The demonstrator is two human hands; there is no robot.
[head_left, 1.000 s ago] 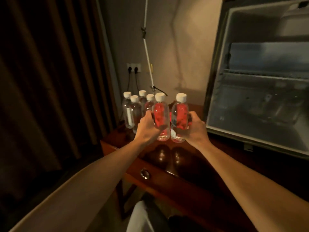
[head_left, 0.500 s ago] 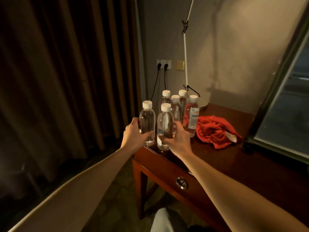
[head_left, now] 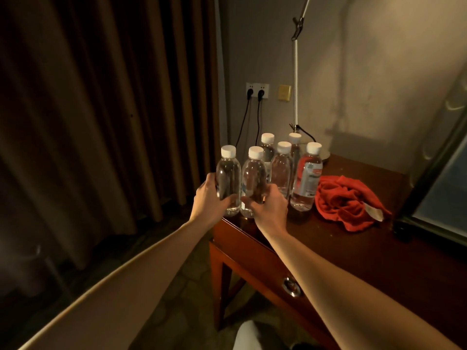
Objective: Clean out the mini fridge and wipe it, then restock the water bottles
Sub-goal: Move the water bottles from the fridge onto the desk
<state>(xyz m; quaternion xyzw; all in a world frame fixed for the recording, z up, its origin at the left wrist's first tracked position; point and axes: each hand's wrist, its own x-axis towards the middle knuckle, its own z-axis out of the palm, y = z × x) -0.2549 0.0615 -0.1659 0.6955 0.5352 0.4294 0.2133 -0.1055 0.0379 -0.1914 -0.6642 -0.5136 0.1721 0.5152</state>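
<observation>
We now hold two bottles at bench (head_left: 379,261) left corner, away from fridge (head_left: 439,193): left hand (head_left: 209,200) wraps left bottle (head_left: 228,180), right hand (head_left: 269,210) wraps right bottle (head_left: 253,183); restocking looks unstarted.

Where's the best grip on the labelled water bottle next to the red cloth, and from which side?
Probably the mid-body of the labelled water bottle, fingers wrapped around the label band. It stands upright, a round body under a white cap. Come from the near, cloth side: another bottle crowds its left and the right hand is busy there, while the red cloth lies low and leaves that flank open.
</observation>
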